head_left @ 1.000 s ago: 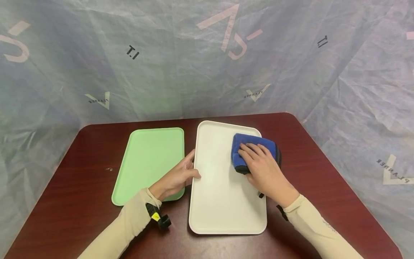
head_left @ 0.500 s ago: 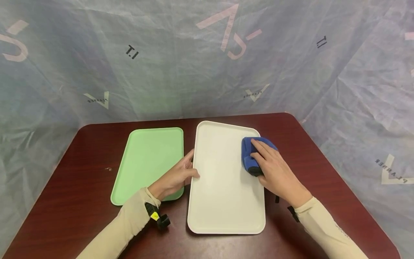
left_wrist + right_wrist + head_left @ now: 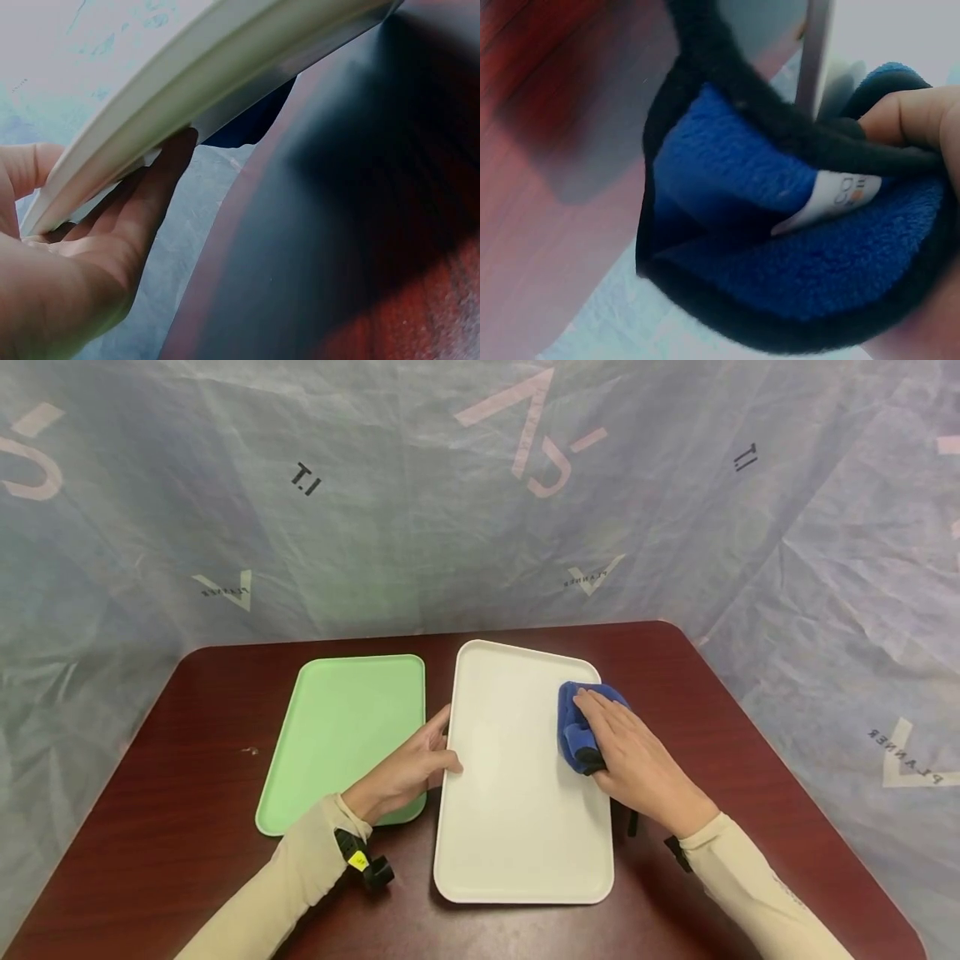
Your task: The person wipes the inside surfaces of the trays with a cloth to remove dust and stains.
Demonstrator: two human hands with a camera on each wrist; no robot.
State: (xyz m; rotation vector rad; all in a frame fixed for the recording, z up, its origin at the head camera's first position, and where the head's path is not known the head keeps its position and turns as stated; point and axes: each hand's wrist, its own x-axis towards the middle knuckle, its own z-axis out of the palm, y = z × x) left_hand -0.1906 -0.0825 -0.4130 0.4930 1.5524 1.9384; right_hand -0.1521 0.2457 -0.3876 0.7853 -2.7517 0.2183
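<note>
My left hand (image 3: pixel 405 774) grips a white rectangular tray (image 3: pixel 517 827) by its left rim. In the left wrist view the thumb lies over the rim and the fingers reach under the tray (image 3: pixel 187 82), which is raised off the table and tilted. A blue plush cloth (image 3: pixel 576 727) with black edging is folded over the tray's right rim. My right hand (image 3: pixel 637 760) holds that cloth from above. Seen from the right wrist, the thumb pinches the cloth (image 3: pixel 780 285) near the tray's edge, and a white label (image 3: pixel 829 201) shows in its fold.
A light green tray (image 3: pixel 348 727) lies flat on the dark red wooden table (image 3: pixel 187 777), left of the white one and partly behind my left hand. Grey printed sheeting (image 3: pixel 390 527) hangs behind and at both sides of the table.
My right hand and the cloth have moved right, from the tray's upper face onto its right rim, then slightly down along it. The left hand keeps its hold.
</note>
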